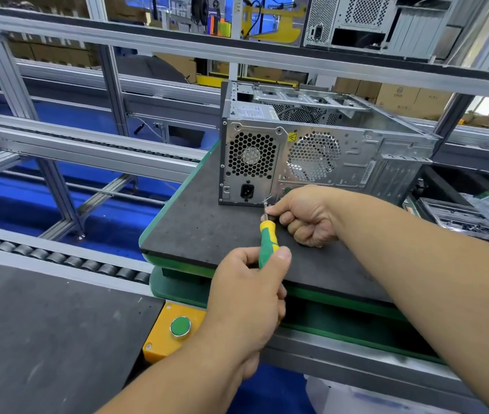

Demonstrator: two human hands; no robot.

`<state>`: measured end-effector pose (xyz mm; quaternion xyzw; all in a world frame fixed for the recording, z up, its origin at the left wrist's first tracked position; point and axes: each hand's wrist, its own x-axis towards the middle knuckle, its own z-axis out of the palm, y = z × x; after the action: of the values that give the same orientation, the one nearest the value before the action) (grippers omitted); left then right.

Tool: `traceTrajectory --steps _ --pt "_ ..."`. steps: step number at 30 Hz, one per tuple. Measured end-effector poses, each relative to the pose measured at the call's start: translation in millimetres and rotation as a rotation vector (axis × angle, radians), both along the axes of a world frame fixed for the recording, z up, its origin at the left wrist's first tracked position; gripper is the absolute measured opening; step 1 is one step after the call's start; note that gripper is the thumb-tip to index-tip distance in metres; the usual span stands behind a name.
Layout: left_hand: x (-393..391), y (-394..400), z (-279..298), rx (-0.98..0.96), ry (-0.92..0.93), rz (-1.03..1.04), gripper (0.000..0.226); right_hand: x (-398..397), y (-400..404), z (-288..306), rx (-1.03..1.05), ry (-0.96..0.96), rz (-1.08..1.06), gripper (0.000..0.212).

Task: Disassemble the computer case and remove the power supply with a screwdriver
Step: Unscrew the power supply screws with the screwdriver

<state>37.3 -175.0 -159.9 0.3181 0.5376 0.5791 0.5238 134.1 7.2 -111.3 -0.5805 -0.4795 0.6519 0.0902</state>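
Observation:
An open metal computer case (353, 150) lies on its side on a dark foam pallet (195, 228), rear panel facing me. The power supply (250, 162), with honeycomb fan grille and socket, sits at the rear's left end. My left hand (249, 291) grips the green and yellow handle of a screwdriver (267, 237). Its tip meets the lower right corner of the power supply plate. My right hand (303, 216) pinches the metal shaft near the tip, other fingers curled.
A yellow box with a green push button (180, 326) sits below the pallet's front edge. A roller conveyor (58, 258) runs at left beside a grey mat (43, 339). Aluminium frame rails cross above. Another case (365, 22) stands on the upper shelf. Parts lie at right (461, 216).

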Motion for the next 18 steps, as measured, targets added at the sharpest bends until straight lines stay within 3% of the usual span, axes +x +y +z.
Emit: traceTrajectory --steps 5,7,10,15,18 --pt "0 -6 25 -0.132 -0.974 -0.172 0.041 0 2 1 -0.011 -0.013 0.017 0.025" --pt "-5 -8 30 -0.120 -1.128 -0.201 0.043 0 2 2 -0.030 -0.007 0.029 0.022" --pt "-4 -8 30 -0.138 -1.050 -0.244 0.045 1 4 3 -0.069 -0.003 0.042 0.018" --pt "-1 0 15 -0.079 -0.473 -0.100 0.035 -4 3 1 -0.028 -0.049 0.006 0.025" --pt "-4 2 14 0.018 -0.318 -0.016 0.041 -8 0 -4 0.061 -0.100 0.006 0.036"
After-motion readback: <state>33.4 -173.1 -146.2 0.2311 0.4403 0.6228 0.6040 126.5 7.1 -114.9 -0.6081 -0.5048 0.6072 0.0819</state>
